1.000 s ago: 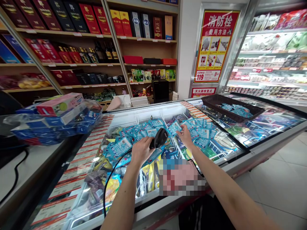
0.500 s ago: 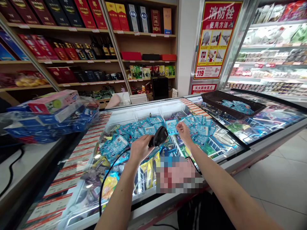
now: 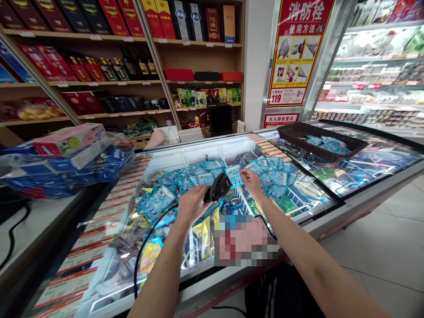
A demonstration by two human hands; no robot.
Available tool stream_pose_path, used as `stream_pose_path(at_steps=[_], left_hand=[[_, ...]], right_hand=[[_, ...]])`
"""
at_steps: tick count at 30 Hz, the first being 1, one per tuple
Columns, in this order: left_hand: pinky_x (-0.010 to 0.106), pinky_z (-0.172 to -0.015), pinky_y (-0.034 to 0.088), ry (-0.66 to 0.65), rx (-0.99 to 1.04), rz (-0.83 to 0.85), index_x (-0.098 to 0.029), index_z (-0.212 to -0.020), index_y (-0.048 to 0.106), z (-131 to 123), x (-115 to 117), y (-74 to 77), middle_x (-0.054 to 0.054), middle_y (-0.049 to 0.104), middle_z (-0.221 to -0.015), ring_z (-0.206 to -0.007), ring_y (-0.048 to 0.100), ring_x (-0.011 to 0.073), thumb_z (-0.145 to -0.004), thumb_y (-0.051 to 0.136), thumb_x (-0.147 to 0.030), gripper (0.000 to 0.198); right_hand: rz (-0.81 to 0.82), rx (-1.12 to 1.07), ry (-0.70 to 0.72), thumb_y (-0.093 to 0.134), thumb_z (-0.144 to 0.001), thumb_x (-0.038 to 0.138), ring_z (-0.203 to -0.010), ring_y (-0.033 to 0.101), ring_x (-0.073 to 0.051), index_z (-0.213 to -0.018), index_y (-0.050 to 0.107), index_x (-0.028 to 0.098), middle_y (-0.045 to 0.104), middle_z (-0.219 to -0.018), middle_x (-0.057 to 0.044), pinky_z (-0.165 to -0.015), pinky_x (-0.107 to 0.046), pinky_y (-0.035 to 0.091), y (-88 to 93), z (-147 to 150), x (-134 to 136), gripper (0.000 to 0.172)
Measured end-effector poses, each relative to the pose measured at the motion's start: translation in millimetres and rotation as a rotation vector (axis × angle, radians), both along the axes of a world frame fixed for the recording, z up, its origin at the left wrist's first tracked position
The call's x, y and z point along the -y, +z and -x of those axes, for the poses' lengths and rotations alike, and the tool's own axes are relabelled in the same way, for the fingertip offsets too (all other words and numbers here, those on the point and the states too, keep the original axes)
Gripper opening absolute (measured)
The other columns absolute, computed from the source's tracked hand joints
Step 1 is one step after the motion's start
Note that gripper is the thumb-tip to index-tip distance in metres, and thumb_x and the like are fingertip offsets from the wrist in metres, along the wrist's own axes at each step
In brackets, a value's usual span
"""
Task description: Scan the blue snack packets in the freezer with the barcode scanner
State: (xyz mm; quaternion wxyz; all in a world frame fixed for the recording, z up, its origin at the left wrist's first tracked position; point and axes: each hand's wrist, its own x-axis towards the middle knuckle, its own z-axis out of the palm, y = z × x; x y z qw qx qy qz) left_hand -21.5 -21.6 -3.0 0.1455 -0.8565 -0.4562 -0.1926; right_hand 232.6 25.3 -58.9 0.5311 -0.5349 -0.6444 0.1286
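Observation:
My left hand point(image 3: 193, 204) is wrapped round the handle of a black barcode scanner point(image 3: 220, 187), whose head points right and away from me. From it a black cable runs down past my left forearm. My right hand point(image 3: 251, 182) pinches the right edge of a flat blue packet point(image 3: 233, 175) with printed white panels. That packet lies between two loose heaps of similar packets: the left heap point(image 3: 158, 202) is under and beyond the scanner, the right heap point(image 3: 277, 177) beyond my right hand. All of them rest on the glass top of a chest freezer point(image 3: 212, 145).
A brown tray point(image 3: 356, 150) of blue packets stands on the freezer at right. Plastic-wrapped boxes point(image 3: 69, 163) are stacked at left. A pixelated patch point(image 3: 247, 240) covers something by the front edge. Shelves point(image 3: 195, 81) of boxes line the back wall.
My right fingers have moved slightly left, onto the edge of the blue packet. The scanner stays in my left hand at nearly the same place; the view has shifted a little.

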Motion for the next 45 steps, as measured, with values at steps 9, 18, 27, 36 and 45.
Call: stream_pose_path(at_steps=[9,18,27,36,45], left_hand=[[0.027,-0.062,0.042,0.013,-0.013,0.005,-0.023,-0.11,0.054,-1.9,1.5,1.9,0.005,0.064,-0.098,-0.091,0.06,0.0207,-0.077,0.053,-0.032,0.034],[0.028,-0.061,0.041,0.009,-0.019,-0.01,-0.024,-0.11,0.054,-1.1,-0.3,0.3,0.003,0.064,-0.098,-0.09,0.06,0.0207,-0.078,0.053,-0.033,0.033],[0.029,-0.063,0.042,0.043,-0.023,-0.038,-0.024,-0.108,0.054,-1.3,0.6,0.5,0.003,0.064,-0.097,-0.087,0.06,0.0211,-0.081,0.049,-0.037,0.03],[0.029,-0.061,0.041,0.045,-0.037,-0.037,-0.023,-0.106,0.055,-2.4,1.5,2.0,0.004,0.064,-0.094,-0.086,0.061,0.0213,-0.08,0.051,-0.038,0.03],[0.029,-0.061,0.04,0.029,-0.02,-0.043,-0.023,-0.106,0.055,-1.9,2.0,1.7,0.003,0.064,-0.095,-0.085,0.061,0.0211,-0.081,0.05,-0.038,0.03]], right_hand=[[-0.009,-0.011,0.007,0.035,-0.088,0.031,-0.081,0.058,-0.016,-0.097,0.058,0.022,0.064,-0.097,-0.003,-0.071,-0.028,0.046,1.8,0.6,4.0,0.026],[0.009,-0.001,0.013,0.035,-0.088,0.03,-0.079,0.057,-0.016,-0.097,0.057,0.021,0.064,-0.093,-0.003,-0.069,-0.028,0.045,3.2,-0.1,4.6,0.025],[-0.052,0.042,-0.078,0.036,-0.089,0.03,-0.085,0.055,-0.018,-0.1,0.058,0.022,0.063,-0.095,-0.004,-0.076,-0.029,0.044,0.2,-1.1,3.6,0.026],[-0.143,0.056,-0.073,0.04,-0.089,0.03,-0.084,0.054,-0.017,-0.096,0.061,0.022,0.062,-0.089,-0.003,-0.077,-0.029,0.042,4.0,1.2,8.3,0.023],[-0.121,0.062,-0.076,0.04,-0.089,0.028,-0.086,0.054,-0.017,-0.095,0.061,0.022,0.063,-0.092,-0.003,-0.078,-0.029,0.042,6.9,2.5,9.7,0.023]])
